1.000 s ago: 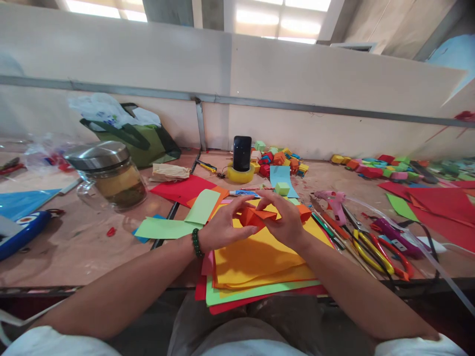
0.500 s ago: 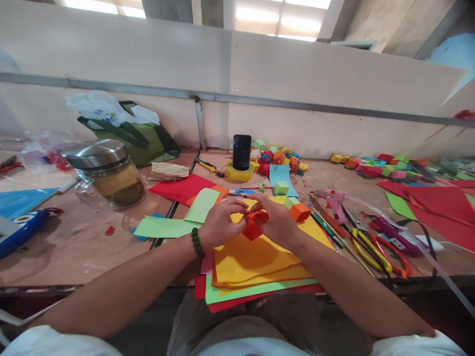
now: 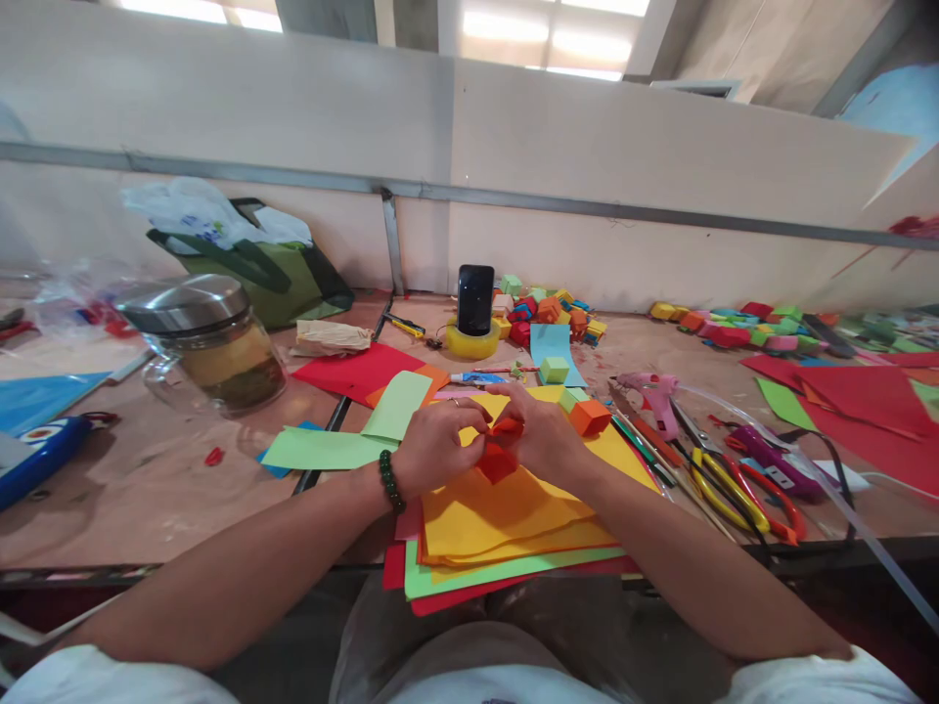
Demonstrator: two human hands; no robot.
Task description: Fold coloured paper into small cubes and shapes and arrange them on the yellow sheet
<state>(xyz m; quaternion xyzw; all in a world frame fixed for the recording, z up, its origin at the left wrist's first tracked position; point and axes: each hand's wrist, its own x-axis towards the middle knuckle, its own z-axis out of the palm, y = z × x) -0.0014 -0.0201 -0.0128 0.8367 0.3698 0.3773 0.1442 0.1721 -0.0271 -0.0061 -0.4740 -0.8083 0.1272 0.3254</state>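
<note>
Between my two hands is a small red-orange folded paper box point(image 3: 499, 462), its walls partly hidden by my fingers. My left hand point(image 3: 438, 445) pinches its left side, a green bead bracelet point(image 3: 391, 480) on the wrist. From the right, my right hand point(image 3: 547, 440) grips the box with bent fingers. Below them lies a stack of yellow paper point(image 3: 506, 518) over green and red sheets. An orange paper box point(image 3: 590, 418) sits just right of my right hand, and a pale green paper cube point(image 3: 554, 371) stands farther back.
A glass mug with a metal lid point(image 3: 209, 342) stands left. A phone point(image 3: 475, 299) leans in a yellow tape roll point(image 3: 473, 341), near a pile of coloured paper cubes point(image 3: 547, 309). To the right lie a pink glue gun point(image 3: 660, 399), scissors point(image 3: 711, 474) and red sheets point(image 3: 866, 396).
My fingers have shifted slightly around the red-orange box, and its top edges look a little different. The whole view has moved a touch; other things stay put.
</note>
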